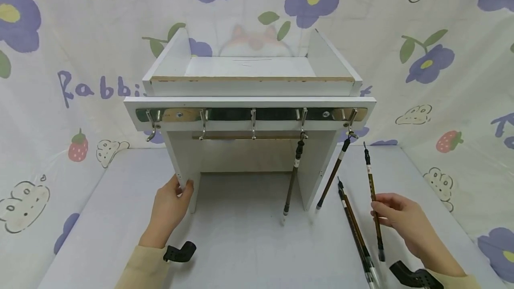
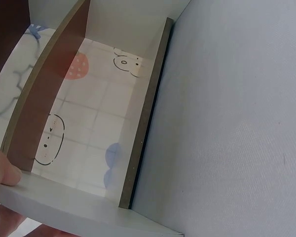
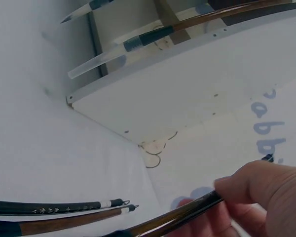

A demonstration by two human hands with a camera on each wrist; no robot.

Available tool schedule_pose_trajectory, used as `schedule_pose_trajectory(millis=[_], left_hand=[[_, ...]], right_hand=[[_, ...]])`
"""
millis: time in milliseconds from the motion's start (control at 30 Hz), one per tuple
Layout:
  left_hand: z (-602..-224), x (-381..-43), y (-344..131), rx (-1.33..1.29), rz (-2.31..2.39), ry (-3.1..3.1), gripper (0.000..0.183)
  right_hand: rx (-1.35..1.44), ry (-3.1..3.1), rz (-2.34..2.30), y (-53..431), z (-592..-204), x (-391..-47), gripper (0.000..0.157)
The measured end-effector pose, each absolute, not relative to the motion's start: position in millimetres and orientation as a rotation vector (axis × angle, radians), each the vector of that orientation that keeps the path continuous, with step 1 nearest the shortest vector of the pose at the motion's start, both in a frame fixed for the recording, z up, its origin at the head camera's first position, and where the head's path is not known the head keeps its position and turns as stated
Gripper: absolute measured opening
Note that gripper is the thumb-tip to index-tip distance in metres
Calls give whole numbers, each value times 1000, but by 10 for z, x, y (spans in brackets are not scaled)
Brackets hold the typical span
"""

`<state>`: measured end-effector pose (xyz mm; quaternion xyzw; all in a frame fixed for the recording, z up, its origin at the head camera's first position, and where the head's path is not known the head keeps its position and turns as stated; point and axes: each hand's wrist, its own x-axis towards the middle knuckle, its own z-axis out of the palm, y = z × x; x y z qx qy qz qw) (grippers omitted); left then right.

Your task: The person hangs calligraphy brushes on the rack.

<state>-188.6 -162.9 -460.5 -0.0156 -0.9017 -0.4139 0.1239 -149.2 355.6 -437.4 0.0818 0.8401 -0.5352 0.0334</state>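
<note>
My left hand [image 1: 170, 208] grips the front edge of the left side panel of a white shelf [image 1: 250, 88]. In the left wrist view the thumb [image 2: 9, 174] presses on that panel. Over on the right, my right hand [image 1: 405, 222] pinches a dark calligraphy brush [image 1: 372, 191] midway along its handle, loop end up and tip down. Two more brushes hang from hooks: one brush [image 1: 293, 179] on the second hook from the right, another brush [image 1: 334, 171] on the rightmost. Beside the held brush, a pair of brushes [image 1: 357, 235] lies on the table.
A metal hook rail [image 1: 229, 114] with several hooks runs across the shelf's front. The shelf stands on a white table [image 1: 241, 244]. Behind it hangs a printed cloth [image 1: 257, 8] with flowers and rabbits. Hanging brush tips reach down near the right side panel [image 1: 317, 164].
</note>
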Motion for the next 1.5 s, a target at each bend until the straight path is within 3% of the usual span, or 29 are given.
schedule_pose_trajectory(millis=[567, 900, 1500], left_hand=[[-4610, -1875, -1627, -65, -1194, -2637, 45], [-4610, -1874, -1625, -70, -1197, -2638, 46], [-4605, -1871, -1626, -68, -1200, -2639, 46]], right_hand=[[119, 2767, -1872, 3415, -4157, -1379, 29], [73, 2713, -2074, 3261, -4007, -1274, 28], [-27, 3018, -1932, 3060, -3849, -1145, 23]])
